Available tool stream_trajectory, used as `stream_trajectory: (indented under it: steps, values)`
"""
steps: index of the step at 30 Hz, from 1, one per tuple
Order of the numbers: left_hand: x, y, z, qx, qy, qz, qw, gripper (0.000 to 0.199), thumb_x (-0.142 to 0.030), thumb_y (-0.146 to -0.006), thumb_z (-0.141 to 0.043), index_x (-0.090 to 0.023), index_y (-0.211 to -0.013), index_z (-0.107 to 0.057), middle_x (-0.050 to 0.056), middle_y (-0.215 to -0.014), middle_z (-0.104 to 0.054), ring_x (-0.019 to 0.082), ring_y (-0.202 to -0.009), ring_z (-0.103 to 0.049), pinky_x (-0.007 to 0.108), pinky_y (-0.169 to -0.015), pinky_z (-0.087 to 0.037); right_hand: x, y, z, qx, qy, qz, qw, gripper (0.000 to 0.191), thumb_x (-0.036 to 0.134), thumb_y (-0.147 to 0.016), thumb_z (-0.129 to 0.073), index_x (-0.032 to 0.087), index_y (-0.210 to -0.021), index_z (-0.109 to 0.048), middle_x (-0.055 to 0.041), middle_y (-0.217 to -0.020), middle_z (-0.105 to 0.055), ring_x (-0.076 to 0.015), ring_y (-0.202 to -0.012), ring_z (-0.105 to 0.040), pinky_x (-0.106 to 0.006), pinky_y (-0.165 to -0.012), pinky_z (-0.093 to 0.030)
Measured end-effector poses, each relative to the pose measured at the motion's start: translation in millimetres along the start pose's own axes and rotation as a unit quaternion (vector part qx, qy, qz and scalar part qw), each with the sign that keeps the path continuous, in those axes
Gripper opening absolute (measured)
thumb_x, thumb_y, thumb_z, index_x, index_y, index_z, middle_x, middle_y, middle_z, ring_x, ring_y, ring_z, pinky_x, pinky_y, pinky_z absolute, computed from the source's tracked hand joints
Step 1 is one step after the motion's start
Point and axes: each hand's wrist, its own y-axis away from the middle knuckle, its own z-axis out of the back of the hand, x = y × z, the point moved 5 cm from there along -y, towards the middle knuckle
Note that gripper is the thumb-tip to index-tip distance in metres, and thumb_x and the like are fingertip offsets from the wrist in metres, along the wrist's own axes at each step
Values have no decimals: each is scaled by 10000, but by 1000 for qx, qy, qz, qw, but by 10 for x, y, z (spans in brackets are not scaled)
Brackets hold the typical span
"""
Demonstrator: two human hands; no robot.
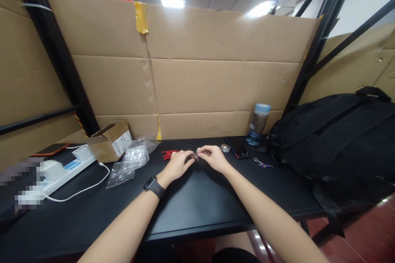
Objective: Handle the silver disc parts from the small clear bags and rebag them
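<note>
Both hands meet over the black table. My left hand (179, 165), with a black watch (154, 187) on its wrist, pinches a small shiny round object (196, 156) from the left. On its other side, the closed fingers of my right hand (212, 158) grip the same object, whose details are too small to make out. Red cords (168, 155) lie just behind my left hand. A small round clear item (225, 148) rests to the right of my right hand, beside a dark phone (237, 148). Farther right lies a small keychain (263, 164).
At the left are an open cardboard box (109, 141), clear plastic bags (134, 158) and a white power strip (69, 174) with a cable. A bottle (258, 125) and a black backpack (336, 144) stand at the right. Cardboard (197, 86) walls the back.
</note>
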Motion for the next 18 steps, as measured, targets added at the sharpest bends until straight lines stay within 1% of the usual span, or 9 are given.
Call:
stream_trajectory:
  steps: [2,3,5,7,9,12,15,16,18]
  values:
    - [-61,-6,31,-19,22,-8,1000,196,-368,-973,-540,-263,-1017,-700,16,-1033,-757,201,-974,-668,302,-887,-447,27,10,-54,-7,-71,-18,997,227,394,-853,-696,196,-960,-729,-55,-900,-757,-211,-841,-722,-354,-826,-578]
    - [-81,-8,53,-31,29,-7,999,208,-378,-975,-536,-254,-976,-703,18,-995,-760,200,-944,-675,297,-868,-450,50,12,-74,-11,-88,-21,996,248,406,-853,-695,194,-978,-724,-58,-914,-751,-208,-855,-721,-359,-844,-580]
    - [-99,-7,101,-56,35,2,998,235,-378,-977,-524,-243,-934,-712,20,-948,-764,198,-898,-682,296,-849,-448,110,13,-109,-7,-91,-14,996,269,419,-865,-687,201,-1018,-726,-69,-988,-734,-202,-917,-711,-363,-892,-571]
    - [-95,-2,135,-73,37,12,997,216,-347,-959,-541,-230,-912,-716,19,-923,-764,194,-860,-682,293,-832,-444,162,21,-148,14,-103,-7,995,299,425,-856,-706,213,-1066,-720,-80,-1084,-711,-205,-1004,-693,-365,-933,-558]
    - [-88,3,145,-75,39,19,996,187,-310,-929,-561,-211,-863,-705,17,-876,-757,186,-816,-675,285,-798,-437,186,38,-191,40,-144,-18,989,389,420,-803,-767,215,-1124,-689,-85,-1136,-697,-209,-1047,-683,-372,-953,-552]
    - [-103,4,136,-58,35,16,998,204,-306,-917,-545,-198,-815,-686,14,-832,-746,181,-794,-663,284,-769,-412,188,60,-217,48,-189,-42,980,544,399,-733,-828,206,-1200,-625,-78,-1091,-705,-198,-978,-698,-370,-914,-565]
    - [-88,-5,182,-65,1,21,998,210,-322,-914,-529,-217,-859,-703,16,-887,-756,194,-852,-663,314,-825,-378,180,36,-130,27,-129,-26,991,546,373,-743,-809,205,-1221,-609,-76,-1068,-704,-180,-896,-695,-330,-821,-573]
    - [-53,-8,219,-75,-20,31,997,204,-323,-906,-534,-225,-869,-709,17,-895,-758,200,-865,-661,327,-842,-364,170,17,-59,12,-88,-13,996,512,359,-759,-788,208,-1216,-615,-75,-1073,-705,-176,-882,-691,-317,-796,-569]
    - [74,-8,314,-93,-69,63,991,201,-328,-895,-540,-237,-873,-717,23,-893,-760,213,-879,-655,350,-862,-341,119,-24,161,-33,13,8,999,412,330,-800,-729,218,-1186,-639,-68,-1067,-717,-174,-874,-684,-303,-773,-553]
